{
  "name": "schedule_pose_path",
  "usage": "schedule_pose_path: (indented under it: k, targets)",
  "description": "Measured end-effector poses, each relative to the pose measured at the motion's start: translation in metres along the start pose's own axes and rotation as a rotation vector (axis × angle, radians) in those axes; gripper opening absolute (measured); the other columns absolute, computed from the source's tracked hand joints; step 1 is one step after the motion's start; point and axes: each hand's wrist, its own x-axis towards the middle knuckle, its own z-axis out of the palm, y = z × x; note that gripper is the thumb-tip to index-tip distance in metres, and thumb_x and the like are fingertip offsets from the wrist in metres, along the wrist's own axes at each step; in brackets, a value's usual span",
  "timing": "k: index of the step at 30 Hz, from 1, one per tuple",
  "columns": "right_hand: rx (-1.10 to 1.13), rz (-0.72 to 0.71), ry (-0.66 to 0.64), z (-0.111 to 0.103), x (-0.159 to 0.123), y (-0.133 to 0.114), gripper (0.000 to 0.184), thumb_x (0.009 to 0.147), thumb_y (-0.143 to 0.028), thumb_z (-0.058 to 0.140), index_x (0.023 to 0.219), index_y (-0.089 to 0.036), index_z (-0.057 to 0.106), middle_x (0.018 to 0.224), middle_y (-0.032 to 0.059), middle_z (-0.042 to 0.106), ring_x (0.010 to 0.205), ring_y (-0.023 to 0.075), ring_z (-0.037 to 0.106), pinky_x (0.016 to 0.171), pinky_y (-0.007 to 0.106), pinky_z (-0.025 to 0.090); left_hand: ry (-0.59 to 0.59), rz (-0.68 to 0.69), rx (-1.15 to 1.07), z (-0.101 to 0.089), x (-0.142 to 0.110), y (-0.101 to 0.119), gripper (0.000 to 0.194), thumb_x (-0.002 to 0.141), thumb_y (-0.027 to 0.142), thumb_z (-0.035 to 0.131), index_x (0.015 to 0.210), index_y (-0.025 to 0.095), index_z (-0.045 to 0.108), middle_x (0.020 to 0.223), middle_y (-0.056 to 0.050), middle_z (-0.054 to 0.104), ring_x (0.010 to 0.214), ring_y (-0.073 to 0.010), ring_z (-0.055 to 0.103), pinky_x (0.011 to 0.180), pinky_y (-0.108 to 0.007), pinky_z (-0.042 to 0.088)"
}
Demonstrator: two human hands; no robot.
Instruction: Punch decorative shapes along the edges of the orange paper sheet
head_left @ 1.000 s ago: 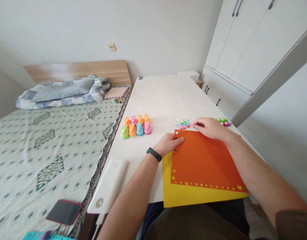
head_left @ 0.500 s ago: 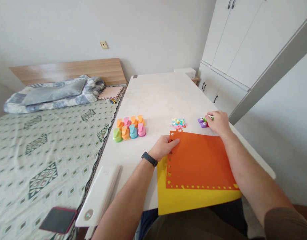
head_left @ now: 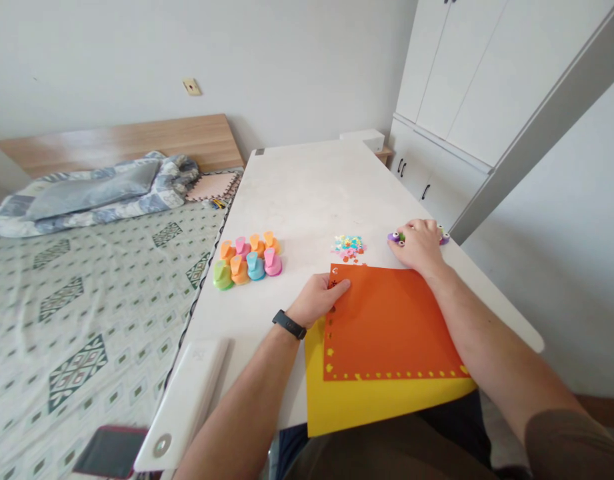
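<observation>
My left hand (head_left: 319, 297) pinches the upper left edge of an orange sheet of paper (head_left: 391, 320), thumb on top. Small shaped holes are punched along the sheet's left and bottom edges. Beneath it lies a yellow sheet (head_left: 357, 407), which sticks out at the left and toward my body. My right hand (head_left: 423, 245) curls over a cluster of small purple and green craft punches with googly eyes (head_left: 395, 237), beyond the orange sheet's far edge. Purple pieces show on both sides of its fingers; the ones under the palm are hidden.
Several coloured craft punches (head_left: 255, 265) stand in two rows on the white table (head_left: 307, 193). A pile of punched paper bits (head_left: 349, 247) lies past the orange sheet. At front left are a white long device (head_left: 187, 400) and a dark tablet (head_left: 111, 452). A bed (head_left: 107, 293) adjoins the left.
My right hand has moved over the googly-eyed punches and covers more of them. My left hand keeps its hold on the orange sheet. The view has shifted slightly right.
</observation>
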Motion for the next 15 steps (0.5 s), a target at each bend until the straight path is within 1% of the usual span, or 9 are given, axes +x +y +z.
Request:
schedule_pose_path:
  k: [4,9,12,15]
  targets:
    - [-0.009,-0.013,0.015,0.008,0.001,-0.003,0.036,0.09,-0.045,0.062,0.103,-0.017,0.08,0.118,0.0187,0.064,0.117,0.0406,0.041,0.094,0.055,0.035,0.014,-0.008,0.04,-0.001,0.0,0.0,0.04,0.086,0.055,0.071,0.09,0.016,0.074,0.075,-0.004,0.074,0.053,-0.0103,0.059,0.044,-0.019,0.038]
    - [0.068,-0.041,0.084,0.015,0.002,-0.003,0.027,0.092,-0.038,0.063,0.097,-0.018,0.08,0.112,0.0179,0.066,0.114,0.0392,0.043,0.093,0.055,0.036,0.025,-0.029,0.05,-0.002,0.003,-0.003,0.041,0.087,0.055,0.07,0.094,0.015,0.074,0.078,-0.005,0.075,0.055,-0.0106,0.06,0.044,-0.019,0.04]
    - [0.171,-0.105,0.135,0.013,0.003,-0.007,0.021,0.093,-0.034,0.064,0.098,-0.019,0.078,0.11,0.0162,0.068,0.114,0.0375,0.045,0.096,0.054,0.037,0.027,-0.018,0.077,-0.001,0.005,-0.004,0.039,0.088,0.053,0.068,0.093,0.015,0.074,0.078,-0.005,0.075,0.053,-0.0097,0.059,0.044,-0.019,0.039]
    - [0.301,-0.175,0.178,0.006,0.001,-0.016,0.019,0.096,-0.032,0.063,0.103,-0.02,0.075,0.11,0.0149,0.07,0.114,0.0358,0.05,0.1,0.053,0.038,0.015,-0.015,0.092,-0.001,0.006,-0.003,0.039,0.089,0.053,0.067,0.095,0.015,0.074,0.079,-0.005,0.075,0.053,-0.0094,0.059,0.044,-0.018,0.04]
